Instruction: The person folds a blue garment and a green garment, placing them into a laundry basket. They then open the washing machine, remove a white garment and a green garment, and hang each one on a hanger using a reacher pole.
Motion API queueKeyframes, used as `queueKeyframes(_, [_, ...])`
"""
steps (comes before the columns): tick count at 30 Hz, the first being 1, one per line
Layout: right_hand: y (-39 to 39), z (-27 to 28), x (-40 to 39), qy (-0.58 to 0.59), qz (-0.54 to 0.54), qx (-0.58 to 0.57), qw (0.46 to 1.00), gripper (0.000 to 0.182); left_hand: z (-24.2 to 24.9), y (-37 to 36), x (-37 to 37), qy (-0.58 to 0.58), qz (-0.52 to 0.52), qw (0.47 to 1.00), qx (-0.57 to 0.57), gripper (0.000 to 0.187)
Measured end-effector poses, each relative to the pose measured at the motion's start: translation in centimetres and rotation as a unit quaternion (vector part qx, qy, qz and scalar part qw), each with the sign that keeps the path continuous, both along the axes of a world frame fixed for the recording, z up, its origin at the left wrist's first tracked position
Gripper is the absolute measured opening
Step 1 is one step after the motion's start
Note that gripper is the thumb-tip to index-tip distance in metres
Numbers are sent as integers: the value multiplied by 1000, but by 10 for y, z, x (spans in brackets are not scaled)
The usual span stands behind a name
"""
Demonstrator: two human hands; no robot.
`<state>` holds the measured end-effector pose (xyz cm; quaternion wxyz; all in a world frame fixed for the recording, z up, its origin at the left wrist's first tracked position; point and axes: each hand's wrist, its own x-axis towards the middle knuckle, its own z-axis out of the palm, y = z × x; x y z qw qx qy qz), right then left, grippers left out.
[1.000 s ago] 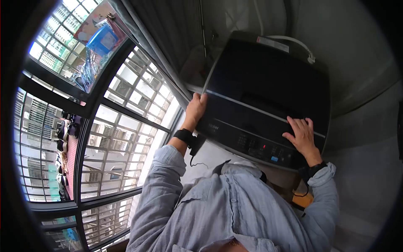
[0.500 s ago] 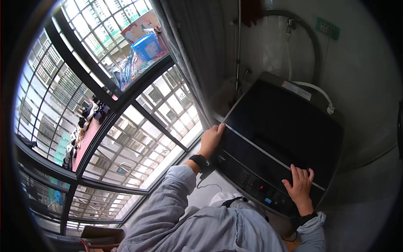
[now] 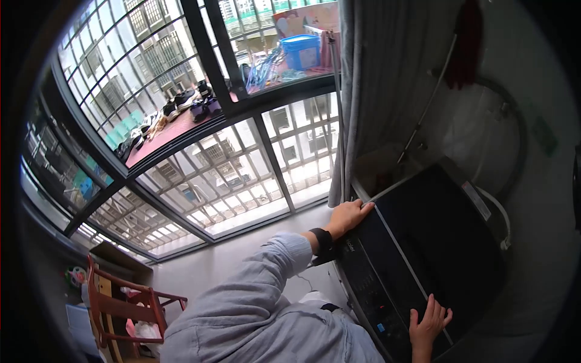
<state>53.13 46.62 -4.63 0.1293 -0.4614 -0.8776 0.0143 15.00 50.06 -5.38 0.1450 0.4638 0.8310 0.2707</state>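
Note:
A black top-loading washing machine (image 3: 417,242) stands in front of me with its dark lid closed. A light strip (image 3: 396,242) crosses the top between the lid and the control panel (image 3: 369,290), where small red and blue lights glow. My left hand (image 3: 349,218) rests on the machine's left edge near one end of the strip, fingers reaching onto the top, nothing visible in it. Toward the other end of the strip, my right hand (image 3: 428,323) lies on the top with its fingers spread and holds nothing. Both palms' undersides are hidden.
Large barred windows (image 3: 212,163) fill the left, with shoes (image 3: 172,109) and a blue bucket (image 3: 301,51) outside. A grey curtain (image 3: 378,91) hangs behind the machine beside a thin pole (image 3: 430,97). A white hose (image 3: 499,212) runs behind it. A reddish wooden chair (image 3: 124,311) stands lower left.
The view has turned left, so the machine and both hands sit lower and the chair has come into sight. Both hands stay on the machine's top.

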Motion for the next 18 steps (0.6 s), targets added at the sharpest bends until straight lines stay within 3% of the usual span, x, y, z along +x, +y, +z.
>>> queueKeyframes(4, [-3,16,-6,-43,11,38,998,57,-4,-2,-2,3,-7,1000,21,58])
queueKeyframes(7, [-1,15,-10,-22,45,144,988,53,-5,-1,-3,-14,-1,1000,28,60])
queueKeyframes(18, [-4,17,-11,-62,32,112,991,55,-2,-4,-1,-17,21,998,48,60])
